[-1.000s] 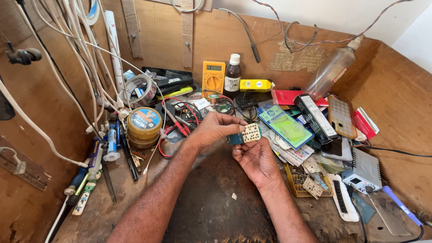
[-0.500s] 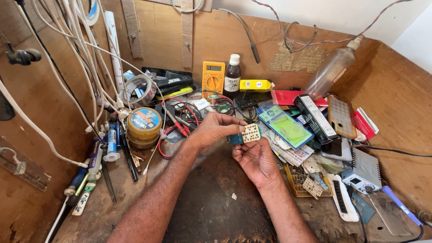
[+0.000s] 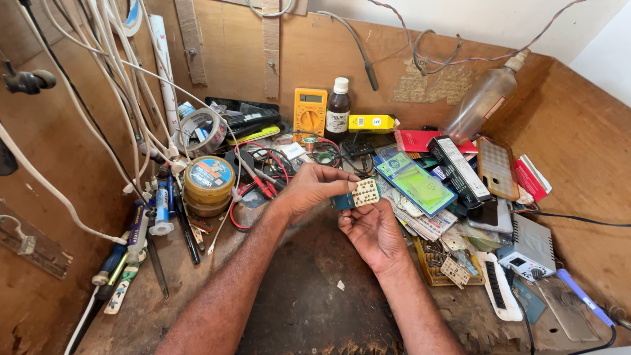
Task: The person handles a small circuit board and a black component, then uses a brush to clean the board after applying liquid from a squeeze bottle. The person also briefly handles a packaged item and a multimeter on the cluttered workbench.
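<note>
Head view: a small circuit board (image 3: 365, 192) sits mid-scene above the desk (image 3: 302, 302), pinched from the left by the left hand (image 3: 314, 187) and cupped from below by the right hand (image 3: 371, 230), its long axis running left-right.

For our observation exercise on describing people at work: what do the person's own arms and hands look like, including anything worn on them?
Both forearms are bare, with no sleeves in view. The left hand and right hand wear no gloves, and no rings, watch or bracelet show on the hands or wrists. Nothing is strapped or taped to either arm.
</note>
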